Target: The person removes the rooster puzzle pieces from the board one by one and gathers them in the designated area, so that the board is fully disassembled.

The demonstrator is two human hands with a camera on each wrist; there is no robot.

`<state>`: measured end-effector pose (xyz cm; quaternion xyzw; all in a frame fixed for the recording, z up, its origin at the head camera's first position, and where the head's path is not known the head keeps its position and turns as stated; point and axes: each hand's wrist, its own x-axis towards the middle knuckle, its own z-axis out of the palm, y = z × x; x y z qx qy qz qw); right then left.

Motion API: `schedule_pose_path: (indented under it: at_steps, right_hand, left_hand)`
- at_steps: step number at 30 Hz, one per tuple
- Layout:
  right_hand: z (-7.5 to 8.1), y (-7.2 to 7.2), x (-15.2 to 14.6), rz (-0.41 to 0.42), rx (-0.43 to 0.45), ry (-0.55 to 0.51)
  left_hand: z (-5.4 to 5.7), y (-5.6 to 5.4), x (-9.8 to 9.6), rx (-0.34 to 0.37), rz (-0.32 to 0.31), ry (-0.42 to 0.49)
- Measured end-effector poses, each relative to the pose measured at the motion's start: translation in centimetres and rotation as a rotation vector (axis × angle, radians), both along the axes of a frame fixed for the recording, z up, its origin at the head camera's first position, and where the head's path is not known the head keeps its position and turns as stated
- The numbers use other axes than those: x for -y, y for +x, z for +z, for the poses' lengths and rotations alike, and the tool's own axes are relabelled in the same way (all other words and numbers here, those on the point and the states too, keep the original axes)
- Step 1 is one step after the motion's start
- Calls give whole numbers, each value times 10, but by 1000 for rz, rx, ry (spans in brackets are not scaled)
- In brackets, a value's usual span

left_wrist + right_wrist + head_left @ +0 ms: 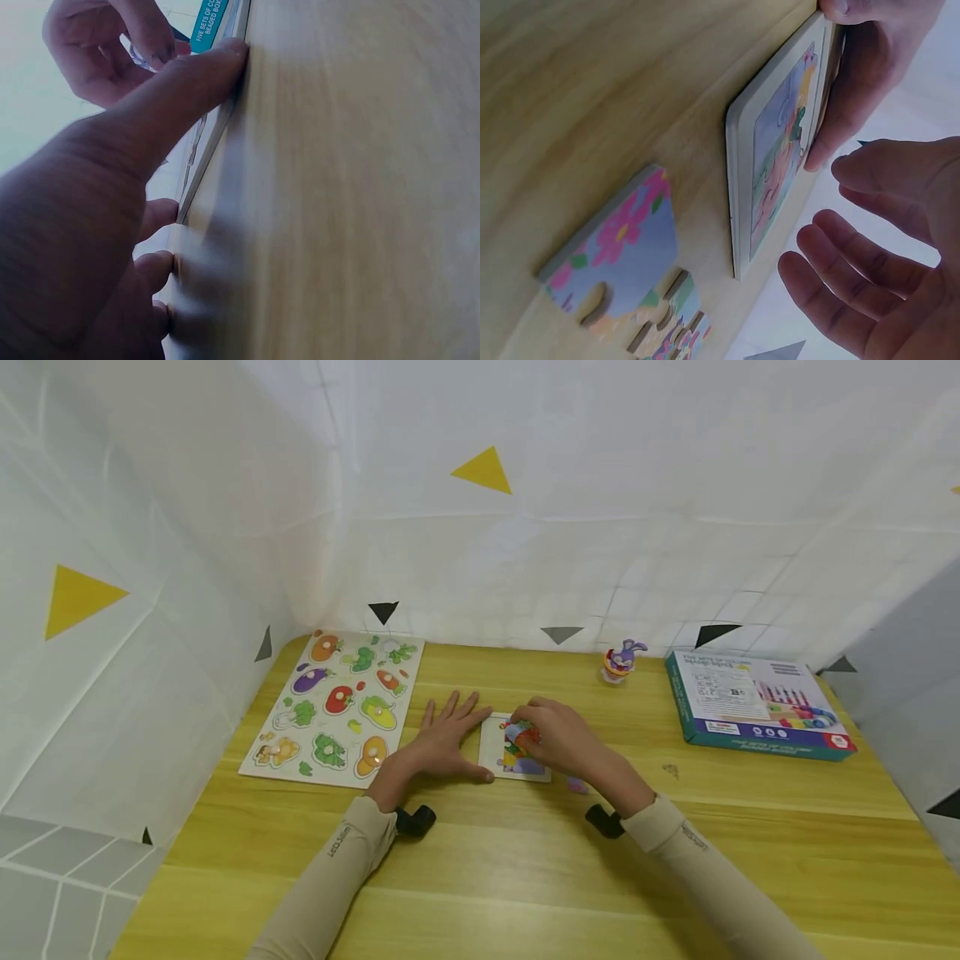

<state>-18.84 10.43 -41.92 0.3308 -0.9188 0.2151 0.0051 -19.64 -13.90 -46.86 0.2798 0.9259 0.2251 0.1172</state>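
Observation:
A small framed jigsaw puzzle (491, 745) with a colourful picture lies at the table's middle. My left hand (442, 745) rests flat beside it, fingers spread, with the thumb (214, 71) pressing its near edge and the index finger at its left side. Over the picture hovers my right hand (561, 739), its fingers (817, 289) loosely bent and nothing showing between them in the right wrist view. That hand covers part of the picture in the head view. Loose jigsaw pieces (634, 236), one with a pink flower, lie right of the frame, mostly hidden under the right wrist from above.
A vegetable peg board (352, 702) lies at the left. Toward the back stands a purple rabbit figure (619, 662) in a small cup. At the right is a teal bead-set box (757, 706). White sheeting (420, 552) hangs behind the table.

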Motion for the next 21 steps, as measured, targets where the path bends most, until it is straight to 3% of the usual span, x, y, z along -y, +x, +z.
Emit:
schedule_pose_path:
  at_steps: [8,21]
  right_hand:
    - [-3,-7,8,17,-31,13]
    - [-14,-18,18,1,-11,69]
  left_hand:
    - [-1,-1,0,8,-5,6]
    - [-1,-2,0,10,-11,11]
